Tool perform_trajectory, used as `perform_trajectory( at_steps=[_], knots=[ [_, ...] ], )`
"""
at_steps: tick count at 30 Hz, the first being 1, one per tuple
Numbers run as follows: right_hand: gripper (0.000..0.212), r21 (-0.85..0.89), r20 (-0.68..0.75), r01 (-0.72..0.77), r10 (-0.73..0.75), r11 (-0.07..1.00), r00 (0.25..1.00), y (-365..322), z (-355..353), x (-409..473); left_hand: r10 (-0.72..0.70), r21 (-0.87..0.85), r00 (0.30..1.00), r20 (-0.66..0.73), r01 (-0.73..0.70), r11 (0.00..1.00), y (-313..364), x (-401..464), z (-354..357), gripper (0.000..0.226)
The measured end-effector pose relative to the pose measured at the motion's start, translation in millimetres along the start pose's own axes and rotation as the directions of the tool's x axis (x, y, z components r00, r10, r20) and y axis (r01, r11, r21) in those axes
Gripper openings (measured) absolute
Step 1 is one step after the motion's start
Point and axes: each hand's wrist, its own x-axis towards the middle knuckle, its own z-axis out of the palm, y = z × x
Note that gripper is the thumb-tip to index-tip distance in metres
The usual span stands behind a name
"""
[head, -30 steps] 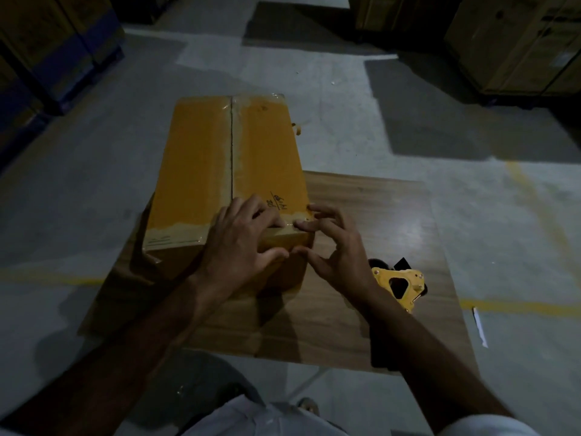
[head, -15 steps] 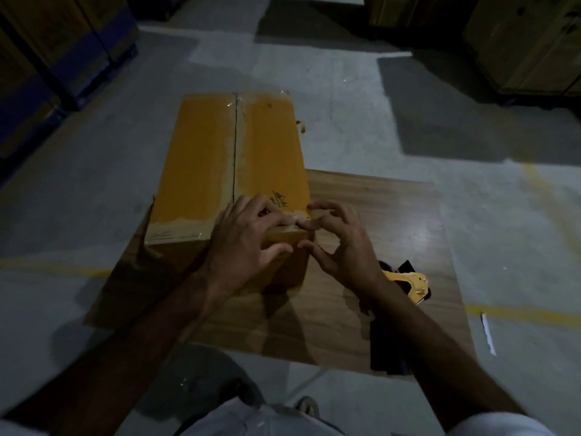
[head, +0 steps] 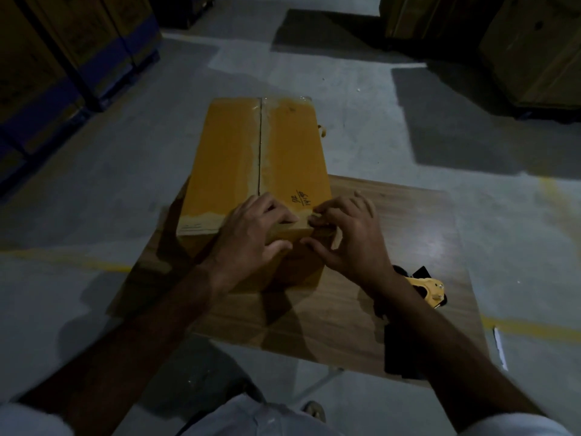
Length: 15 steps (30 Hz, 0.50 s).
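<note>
A long yellow-brown cardboard box (head: 245, 158) lies on a small wooden table (head: 402, 221), its far end reaching past the table edge. Shiny tape runs along its centre seam, and handwriting marks the near right top. My left hand (head: 251, 237) clasps the near edge, fingers bent on top and thumb on the front face. My right hand (head: 352, 240) is at the near right corner with fingers curled, index finger and thumb pinching at the corner. What lies under the fingertips is hidden.
A yellow tape dispenser (head: 430, 289) lies on the table's right side, partly behind my right forearm, with a black object (head: 399, 357) near the front edge. Wooden crates (head: 534, 48) stand at the back right, blue-framed racks (head: 63, 58) at the left. Grey concrete floor surrounds the table.
My right hand has drawn in from beside the corner and now pinches at it. The left hand stays on the near edge. The view has shifted slightly.
</note>
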Motion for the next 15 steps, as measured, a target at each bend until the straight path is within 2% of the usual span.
perform_trajectory(
  at_steps=[2, 6, 8, 11, 15],
  knots=[
    [0.035, -0.015, 0.033, 0.016, -0.016, 1.000, 0.999, -9, 1, 9, -0.019, 0.005, 0.999, -0.038, 0.019, 1.000, -11, -1, -8, 0.038],
    [0.034, -0.018, -0.016, -0.046, 0.046, 0.999, 0.999, -22, 18, 7, -0.049, 0.041, 0.994, -0.099, 0.054, 0.998, -24, -10, -7, 0.041],
    [0.035, -0.027, -0.019, -0.099, 0.098, 0.995, 0.995, -24, 24, 1, -0.056, 0.042, 0.996, -0.073, 0.059, 0.997, -21, -13, -4, 0.045],
    [0.033, -0.072, -0.011, -0.074, 0.074, 0.995, 0.997, -27, 20, 3, -0.036, 0.020, 0.999, 0.003, 0.036, 0.999, -27, -16, -14, 0.052],
    [0.032, -0.127, 0.058, -0.026, 0.034, 0.992, 0.998, -39, 18, 21, -0.002, -0.025, 1.000, 0.016, 0.002, 1.000, -50, -25, -35, 0.042]
  ],
)
